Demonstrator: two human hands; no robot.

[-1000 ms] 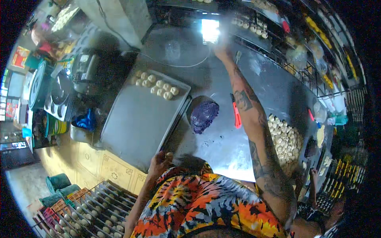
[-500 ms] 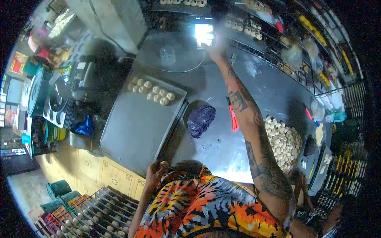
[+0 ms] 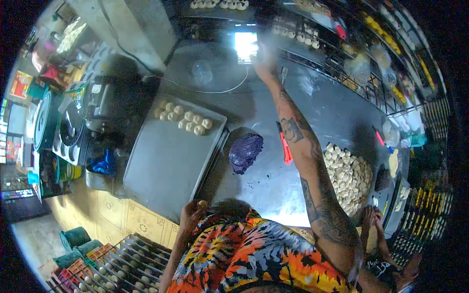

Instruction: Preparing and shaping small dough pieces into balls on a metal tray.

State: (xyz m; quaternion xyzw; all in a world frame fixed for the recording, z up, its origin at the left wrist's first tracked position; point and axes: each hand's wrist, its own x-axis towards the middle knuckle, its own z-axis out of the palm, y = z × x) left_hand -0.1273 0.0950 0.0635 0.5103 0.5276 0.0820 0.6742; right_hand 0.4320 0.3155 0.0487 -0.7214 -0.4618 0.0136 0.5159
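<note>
My right arm, tattooed, stretches far across the metal table, and my right hand (image 3: 265,66) is at the edge of a brightly lit phone-like screen (image 3: 245,48). Blur and glare hide most of its fingers; one digit touches or nearly touches the screen. Close to my body, my left hand (image 3: 193,213) is closed by the near corner of a metal tray (image 3: 163,161). A small tan bit shows at its fingertips, too small to name. Round pale dough balls (image 3: 188,117) sit in rows at the tray's far end. Between tray and arm lies a purple mound of paste (image 3: 245,153).
A red-handled tool (image 3: 286,149) lies beside my forearm. Right of it is a heap of pale dough pieces (image 3: 346,178), with another person's hands (image 3: 372,215) near it. A white cable (image 3: 215,91) crosses the table. Racks of dough balls (image 3: 122,268) stand at lower left.
The view has shifted slightly. My right hand stays by the screen, and my left hand keeps its place. At the right, the other person's hands have come together beside the dough heap.
</note>
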